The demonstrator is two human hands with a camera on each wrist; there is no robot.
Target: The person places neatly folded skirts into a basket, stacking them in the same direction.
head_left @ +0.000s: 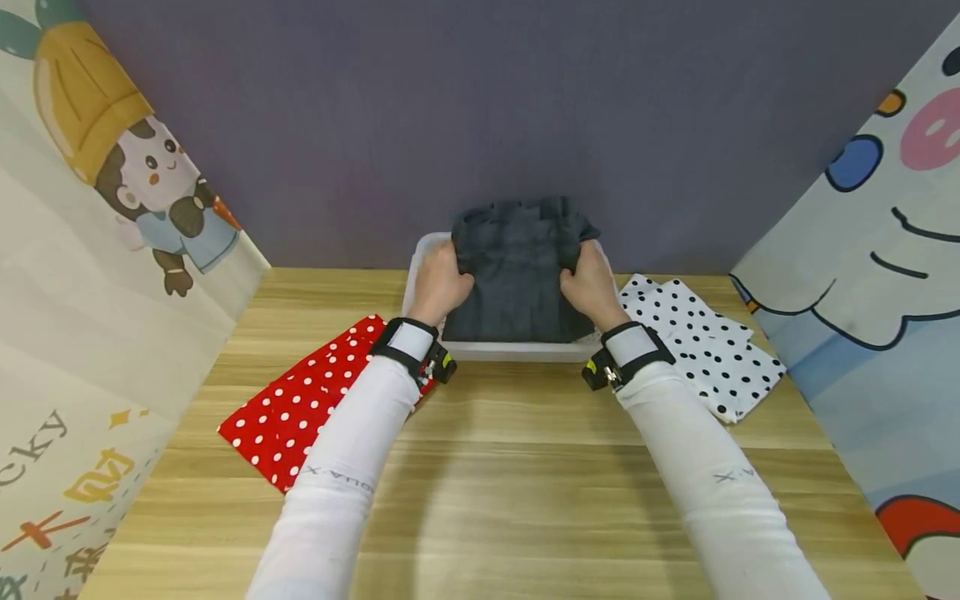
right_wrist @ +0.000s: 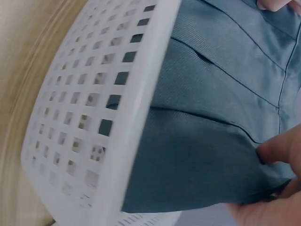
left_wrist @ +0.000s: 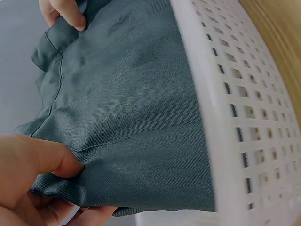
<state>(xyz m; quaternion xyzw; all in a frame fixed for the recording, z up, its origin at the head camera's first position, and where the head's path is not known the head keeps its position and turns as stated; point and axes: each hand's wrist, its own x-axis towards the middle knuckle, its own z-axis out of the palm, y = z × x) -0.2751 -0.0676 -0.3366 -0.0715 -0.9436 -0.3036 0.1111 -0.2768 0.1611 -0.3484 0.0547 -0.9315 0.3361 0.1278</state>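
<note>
A dark grey-green garment (head_left: 517,292) with a stitched waistband-like edge and long seams hangs half inside a white perforated plastic basket (head_left: 525,352). My left hand (head_left: 442,285) pinches its left side between thumb and fingers, close to the banded edge. On the opposite side my right hand (head_left: 594,287) grips the cloth the same way. Between the hands the fabric is spread flat, its upper part raised above the basket. In the left wrist view the garment (left_wrist: 136,103) runs down behind the basket's rim (left_wrist: 200,84), where its lower part is hidden.
A red cloth with white dots (head_left: 300,408) lies on the wooden table (head_left: 510,483), partly under the left forearm. White cloth with black dots (head_left: 705,350) lies right of the basket. A grey panel (head_left: 480,108) rises behind, with printed sheets (head_left: 885,250) at both sides.
</note>
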